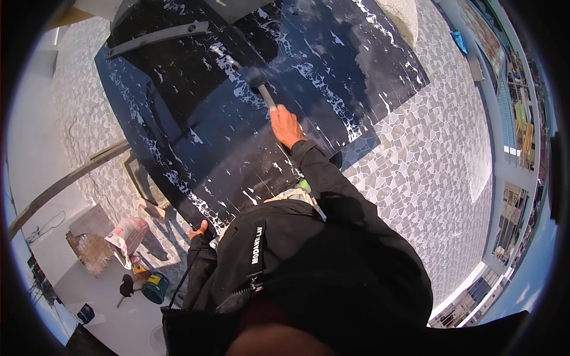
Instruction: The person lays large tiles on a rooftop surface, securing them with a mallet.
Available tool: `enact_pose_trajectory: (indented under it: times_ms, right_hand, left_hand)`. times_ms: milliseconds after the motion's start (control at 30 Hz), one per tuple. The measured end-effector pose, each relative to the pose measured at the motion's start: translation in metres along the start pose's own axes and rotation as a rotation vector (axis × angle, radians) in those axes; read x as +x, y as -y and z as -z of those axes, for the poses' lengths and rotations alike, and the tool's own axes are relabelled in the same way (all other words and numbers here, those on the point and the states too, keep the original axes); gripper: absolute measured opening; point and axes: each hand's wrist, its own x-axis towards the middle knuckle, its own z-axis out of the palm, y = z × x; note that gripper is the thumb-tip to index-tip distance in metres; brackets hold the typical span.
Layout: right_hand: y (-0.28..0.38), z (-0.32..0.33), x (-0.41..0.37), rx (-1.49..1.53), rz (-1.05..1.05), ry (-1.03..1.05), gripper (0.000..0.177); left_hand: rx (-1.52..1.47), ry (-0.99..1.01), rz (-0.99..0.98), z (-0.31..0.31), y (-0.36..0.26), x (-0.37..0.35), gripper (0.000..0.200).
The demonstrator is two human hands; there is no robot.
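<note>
A glossy black slab with white veins (231, 157) spreads out before me, reflecting sky and dark shapes. My right hand (287, 127) is wrapped round the pale handle of a mallet (255, 77). The mallet's dark head is close over the slab's middle, and its reflection shows beyond it. Down at the near left edge of the slab, my left hand (199, 230) grips the rim, thumb on top; its other fingers are mostly hidden. A grey metal straightedge (157, 40) with a hole at one end lies across the slab's far left part.
Around the slab runs a floor with a stone-pattern surface (439, 154). On the left are a long wooden strip (71, 184), a white-and-red sack (126, 237), a dark bucket with a yellow label (155, 288) and another black mallet (126, 285). A low wall (502, 148) borders the right.
</note>
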Motion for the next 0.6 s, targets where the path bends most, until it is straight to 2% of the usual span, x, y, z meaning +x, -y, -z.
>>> enact_pose_trajectory:
  times_ms: [33,133,200,233,300,367,533,600]
  right_hand:
    - [0.003,-0.005,0.006,0.001,0.009,-0.002,0.033]
    - [0.0,-0.018,0.026,-0.013,0.024,-0.024,0.034]
    - [0.001,-0.023,0.042,-0.291,0.376,-0.064,0.022]
    - [0.002,-0.026,0.048,-0.289,0.383,-0.067,0.022]
    - [-0.005,-0.037,0.051,-0.492,0.638,-0.194,0.017]
    - [-0.009,-0.041,0.059,-0.51,0.646,-0.195,0.017]
    - [-0.007,-0.049,0.07,-0.465,0.647,-0.24,0.017]
    - [0.0,-0.053,0.085,-0.348,0.548,-0.191,0.024]
  left_hand:
    - [0.098,-0.062,0.03,-0.003,-0.01,-0.004,0.053]
    - [0.124,-0.049,0.072,-0.002,-0.005,-0.002,0.051]
    - [0.047,-0.049,0.038,-0.002,-0.005,-0.005,0.051]
    - [0.089,-0.069,0.041,-0.004,-0.008,-0.003,0.05]
    - [0.075,-0.041,0.055,0.002,0.008,0.011,0.05]
    - [0.028,0.024,0.054,0.008,0.019,0.016,0.05]
    - [0.053,0.015,0.0,0.004,0.012,0.013,0.053]
    - [-0.07,0.075,0.076,0.004,0.007,0.009,0.048]
